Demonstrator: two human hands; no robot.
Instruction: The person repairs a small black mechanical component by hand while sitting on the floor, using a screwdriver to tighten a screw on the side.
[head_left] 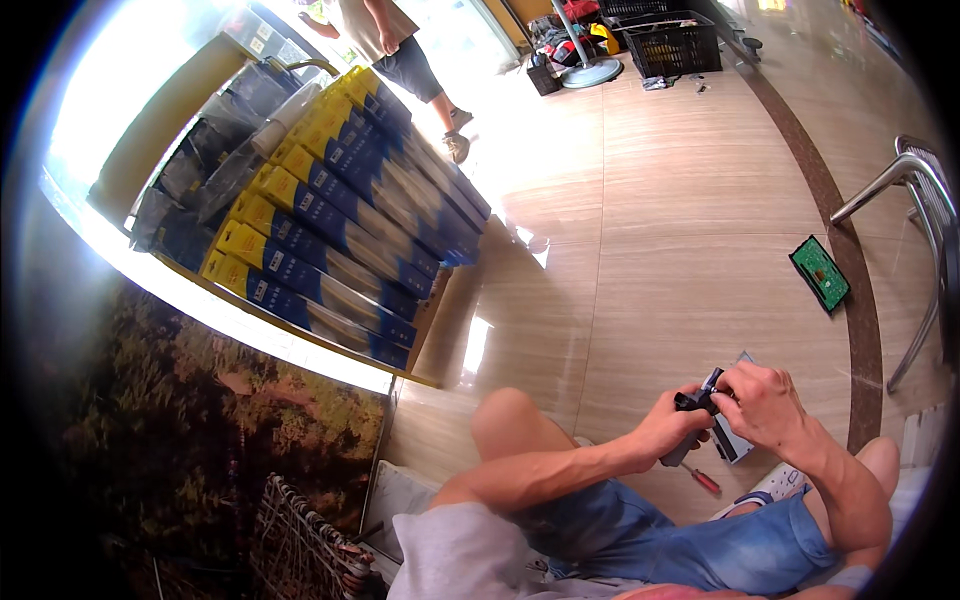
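Note:
My left hand (665,425) is closed round a black and dark grey part (700,398) held above my lap at the lower right. My right hand (755,400) is closed at the upper end of the same part, fingers curled against it; exactly what its fingertips grip is partly hidden. A silver-grey flat piece (737,445) shows behind and below my hands. A screwdriver with a red handle (706,481) lies on the floor just under them. A green circuit board in a black frame (818,273) lies on the floor to the upper right.
A rack of blue and yellow packs (330,240) stands at left beside a leafy picture panel (200,400). Another person (420,75) stands beyond it. Black baskets (670,55), a pole with round base (592,70), a metal chair (905,170) at right, and tiled floor (660,190) surround me.

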